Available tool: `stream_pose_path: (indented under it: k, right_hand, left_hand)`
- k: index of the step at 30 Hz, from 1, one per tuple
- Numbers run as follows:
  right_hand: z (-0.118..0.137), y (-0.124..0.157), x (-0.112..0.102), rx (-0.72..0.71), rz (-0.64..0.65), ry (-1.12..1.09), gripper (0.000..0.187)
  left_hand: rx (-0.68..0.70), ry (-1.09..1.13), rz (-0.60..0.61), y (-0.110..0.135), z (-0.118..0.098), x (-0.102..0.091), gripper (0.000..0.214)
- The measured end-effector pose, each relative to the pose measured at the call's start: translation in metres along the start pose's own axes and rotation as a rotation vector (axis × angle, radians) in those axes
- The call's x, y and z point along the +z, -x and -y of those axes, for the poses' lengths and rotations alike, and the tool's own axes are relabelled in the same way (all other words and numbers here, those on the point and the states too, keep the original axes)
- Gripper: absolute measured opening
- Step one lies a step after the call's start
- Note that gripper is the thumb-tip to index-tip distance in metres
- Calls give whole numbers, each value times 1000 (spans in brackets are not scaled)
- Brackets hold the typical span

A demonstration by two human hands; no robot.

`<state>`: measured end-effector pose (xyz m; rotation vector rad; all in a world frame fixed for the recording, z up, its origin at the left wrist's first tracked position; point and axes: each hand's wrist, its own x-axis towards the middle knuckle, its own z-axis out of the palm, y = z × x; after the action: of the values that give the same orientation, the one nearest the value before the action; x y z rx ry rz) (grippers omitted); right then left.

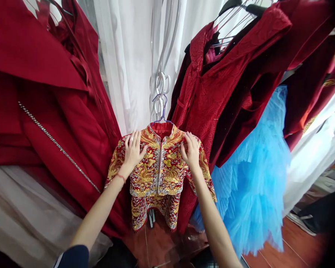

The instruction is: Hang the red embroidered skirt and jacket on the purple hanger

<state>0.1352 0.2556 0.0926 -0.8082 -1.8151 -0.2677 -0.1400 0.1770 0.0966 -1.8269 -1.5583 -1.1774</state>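
Note:
A red jacket [147, 178] with dense gold and silver embroidery hangs in front of me on a purple hanger [163, 115]. Below its hem shows a matching embroidered skirt [136, 216] with a red fringe. My left hand [134, 150] lies flat on the jacket's shoulder at the left of the collar, fingers stretched out. On the opposite shoulder rests my right hand [191, 149], its fingers spread and pointing up. Neither hand grips the cloth. The hanger's hook meets a white rack of rings [162, 83] above the collar.
Red gowns [56, 111] hang close on the left, one with a sparkling trim. A red patterned dress [203, 100] and a blue tulle dress [254, 178] crowd the right side. White curtains [128, 56] hang behind. The floor [156, 242] has reddish tiles.

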Motion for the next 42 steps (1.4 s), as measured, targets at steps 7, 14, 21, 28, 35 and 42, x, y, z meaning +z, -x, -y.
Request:
stream_pose_path:
  k: [7, 14, 21, 28, 35, 42]
  right_hand:
    - [56, 237, 30, 690, 91, -613, 29]
    - [81, 262, 41, 1054, 224, -989, 34]
    - [80, 176, 34, 931, 152, -985, 27]
    - [76, 65, 48, 646, 153, -895, 26]
    - [87, -11, 58, 567, 117, -401, 31]
    - [96, -11, 72, 613, 31, -416, 26]
  left_hand:
    - [-393, 604, 432, 204, -38, 35, 35]
    - [-902, 997, 334, 259, -38, 44, 40]
    - [-780, 951, 176, 173, -37, 34, 41]
    - [-188, 555, -24, 35, -35, 21, 19]
    - [284, 54, 190, -66, -57, 2, 25]
    - [114, -124, 442, -80, -68, -4, 30]
